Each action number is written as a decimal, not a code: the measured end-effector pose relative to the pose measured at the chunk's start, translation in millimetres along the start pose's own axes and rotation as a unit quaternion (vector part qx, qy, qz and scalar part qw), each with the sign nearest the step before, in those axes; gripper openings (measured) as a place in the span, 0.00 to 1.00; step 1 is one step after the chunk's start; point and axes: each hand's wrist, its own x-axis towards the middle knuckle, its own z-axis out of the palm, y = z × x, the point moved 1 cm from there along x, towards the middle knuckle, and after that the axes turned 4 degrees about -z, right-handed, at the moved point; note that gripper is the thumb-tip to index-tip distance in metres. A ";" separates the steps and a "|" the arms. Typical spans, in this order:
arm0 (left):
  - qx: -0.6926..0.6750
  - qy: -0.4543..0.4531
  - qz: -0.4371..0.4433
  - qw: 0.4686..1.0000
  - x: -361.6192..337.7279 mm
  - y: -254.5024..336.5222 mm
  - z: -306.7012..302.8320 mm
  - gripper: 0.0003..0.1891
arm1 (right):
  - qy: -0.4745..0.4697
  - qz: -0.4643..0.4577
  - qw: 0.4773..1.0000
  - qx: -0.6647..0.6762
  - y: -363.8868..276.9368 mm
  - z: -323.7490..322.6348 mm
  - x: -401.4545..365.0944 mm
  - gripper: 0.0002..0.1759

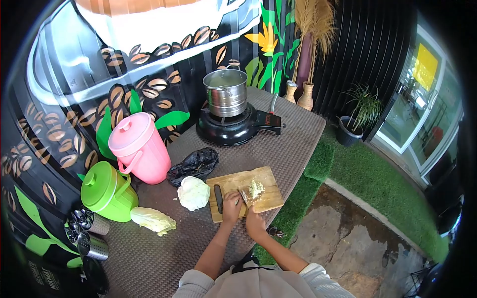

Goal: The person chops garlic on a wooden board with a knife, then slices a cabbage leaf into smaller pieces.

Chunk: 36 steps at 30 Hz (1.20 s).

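Note:
On the wooden cutting board [272, 199] lies a small heap of finely chopped pale bits [256, 189]. Right beside the heap is the blade of a knife [245, 195], its handle hidden in my right hand [256, 223], which is closed at the board's near edge. My left hand [231, 207] rests on the board left of the blade, fingers bent and pressed together; what they hold, if anything, is too small to make out. A round cabbage [194, 193] sits left of the board, and a napa cabbage [153, 220] lies farther left.
A steel pot [225, 94] stands on a black gas stove [227, 130] at the back. Nearby are a black plastic bag [194, 165], a pink lidded jug [141, 149], a green lidded jug [108, 191] and metal utensil holders [93, 245]. The table edge [309, 149] runs along the right.

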 end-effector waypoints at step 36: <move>-0.008 0.018 -0.010 1.000 0.8 -3.2 -1.4 0.07 | -0.039 -0.042 0.997 -0.046 9.1 7.9 9.8 0.19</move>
